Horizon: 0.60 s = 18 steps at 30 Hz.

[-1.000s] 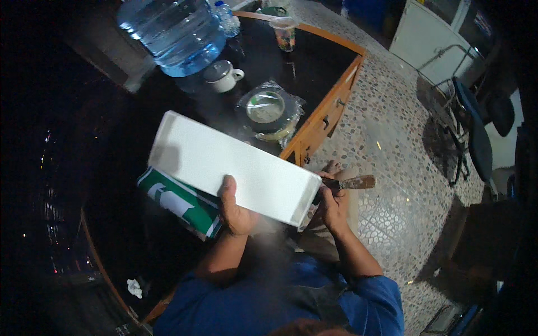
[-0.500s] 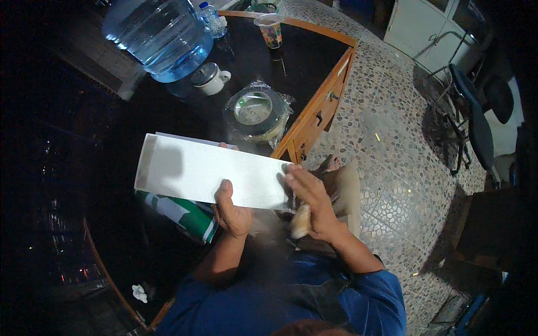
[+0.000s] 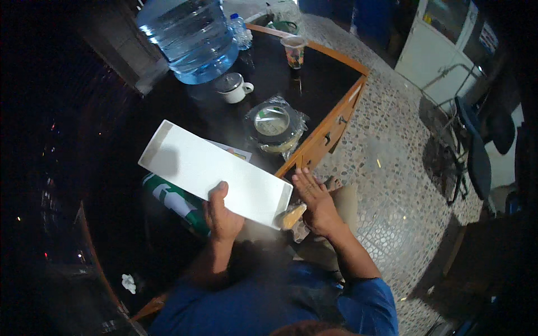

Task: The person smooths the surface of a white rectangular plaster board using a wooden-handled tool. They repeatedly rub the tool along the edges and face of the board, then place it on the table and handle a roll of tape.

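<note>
A long, shallow white box (image 3: pixel 210 172) with greyish end strips lies slanted before me above the dark table. My left hand (image 3: pixel 224 217) is closed on its near long side, thumb over the white face and the other fingers mostly hidden. My right hand (image 3: pixel 319 207) is just off the box's right end, fingers stretched out. A tan wedge-shaped piece (image 3: pixel 293 217) sits against its thumb side, overlapping the box's corner; it seems held there, though the grip is partly hidden. Beneath the box are a green and white packet (image 3: pixel 174 201) and a printed sheet (image 3: pixel 241 153).
Rolls of tape in clear wrap (image 3: pixel 274 126) lie on the table (image 3: pixel 328 64) beyond the box. Farther back stand a lidded white mug (image 3: pixel 234 92), a plastic cup (image 3: pixel 294 53), a small bottle (image 3: pixel 240 31) and a big water jug (image 3: pixel 193 42). A chair (image 3: pixel 471 145) stands at right.
The box has tilted, its right end dropping nearer me. My right hand has drawn away from that end, and the tan piece has turned with it.
</note>
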Available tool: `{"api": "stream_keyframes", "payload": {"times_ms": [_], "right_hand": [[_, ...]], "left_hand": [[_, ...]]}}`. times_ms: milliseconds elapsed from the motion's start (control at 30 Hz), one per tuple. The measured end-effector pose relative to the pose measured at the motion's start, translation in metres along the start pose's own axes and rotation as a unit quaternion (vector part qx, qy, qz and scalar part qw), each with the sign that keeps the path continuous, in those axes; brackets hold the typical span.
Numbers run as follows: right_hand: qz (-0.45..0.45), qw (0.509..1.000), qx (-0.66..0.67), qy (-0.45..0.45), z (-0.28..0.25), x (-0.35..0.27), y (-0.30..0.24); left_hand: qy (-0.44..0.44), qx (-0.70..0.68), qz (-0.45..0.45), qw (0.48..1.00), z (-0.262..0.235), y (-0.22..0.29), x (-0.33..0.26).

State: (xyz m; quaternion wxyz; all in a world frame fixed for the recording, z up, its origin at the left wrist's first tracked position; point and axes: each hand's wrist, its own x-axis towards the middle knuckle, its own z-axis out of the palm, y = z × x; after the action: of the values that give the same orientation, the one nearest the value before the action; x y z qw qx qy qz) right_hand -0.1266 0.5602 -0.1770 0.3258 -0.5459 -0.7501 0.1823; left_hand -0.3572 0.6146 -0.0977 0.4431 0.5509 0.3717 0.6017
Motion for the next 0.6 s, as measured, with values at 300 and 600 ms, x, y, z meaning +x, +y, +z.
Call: {"api": "stream_keyframes", "payload": {"times_ms": [300, 600], "right_hand": [[0.159, 0.966, 0.101, 0.176, -0.052, 0.063, 0.041], [0.199, 0.936, -0.273, 0.099, -0.097, 0.170, 0.034]], "left_hand": [[0.085, 0.098, -0.064, 0.989, -0.067, 0.036, 0.040], [0.081, 0.149, -0.116, 0.979, -0.111, 0.002, 0.049]]}}
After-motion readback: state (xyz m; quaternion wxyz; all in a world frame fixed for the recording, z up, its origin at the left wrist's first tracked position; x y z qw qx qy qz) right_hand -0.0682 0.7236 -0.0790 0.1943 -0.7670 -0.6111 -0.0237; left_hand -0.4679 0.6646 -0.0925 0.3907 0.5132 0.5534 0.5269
